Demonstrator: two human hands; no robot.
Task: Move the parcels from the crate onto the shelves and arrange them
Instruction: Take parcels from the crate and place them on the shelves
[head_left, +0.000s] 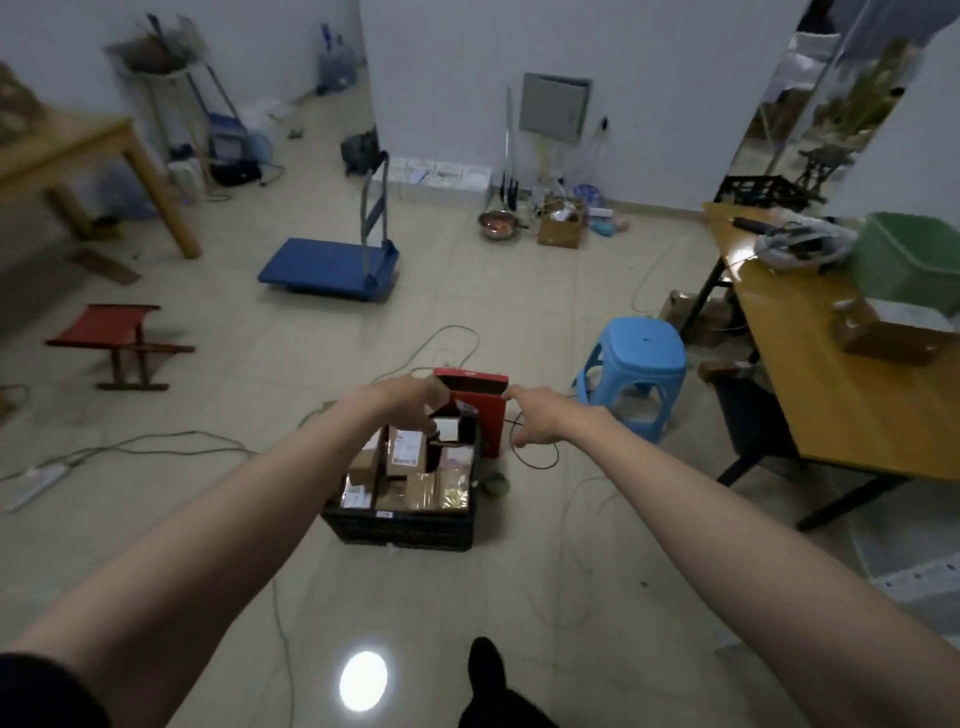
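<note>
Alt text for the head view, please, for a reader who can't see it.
Both of a person's bare hands reach down to a red box standing at the far end of a black crate packed with cardboard parcels, the left hand at its left edge, the right hand at its right. A blue stool and blue trolley stand on the floor beyond.

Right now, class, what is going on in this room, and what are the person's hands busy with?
A person stands over a black plastic crate on the tiled floor, packed with brown cardboard parcels. Both arms reach down towards a red cardboard box standing upright at the crate's far end. The left hand curls at the box's left top corner; the right hand is at its right edge, though a firm grip cannot be confirmed. The parcels all sit in the crate.
</note>
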